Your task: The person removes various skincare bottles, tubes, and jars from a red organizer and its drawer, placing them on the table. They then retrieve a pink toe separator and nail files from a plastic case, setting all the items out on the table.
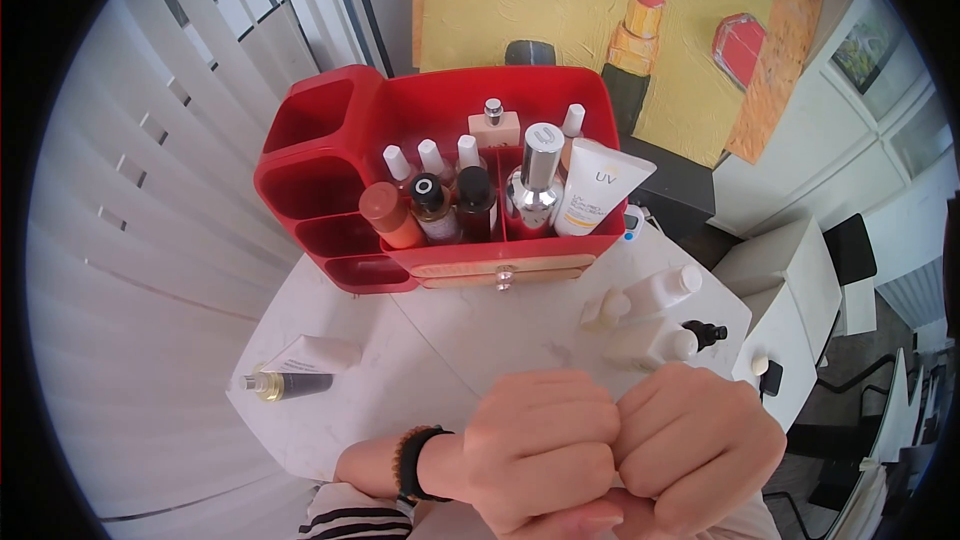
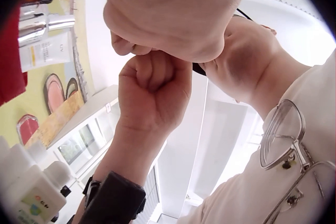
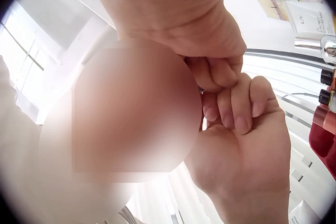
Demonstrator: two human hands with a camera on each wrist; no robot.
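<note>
Both hands are curled into fists side by side, knuckles touching, low in the head view. The left hand (image 1: 545, 450) has a dark band and a beaded bracelet at its wrist; the right hand (image 1: 695, 450) is beside it. In the left wrist view the right hand (image 2: 155, 90) shows its curled fingers below the left hand (image 2: 168, 14). The right wrist view has the left hand (image 3: 241, 145) palm side, fingers bent against the right hand (image 3: 178, 19). Nothing held is visible; the space inside the fists is hidden.
Beyond the hands, a red organizer (image 1: 355, 275) holds several bottles and a white UV tube (image 1: 605, 180). White bottles (image 1: 660, 290) lie at the right of the white table (image 1: 430, 340); a tube (image 1: 325, 352) and a dark bottle (image 1: 300, 386) lie at its left.
</note>
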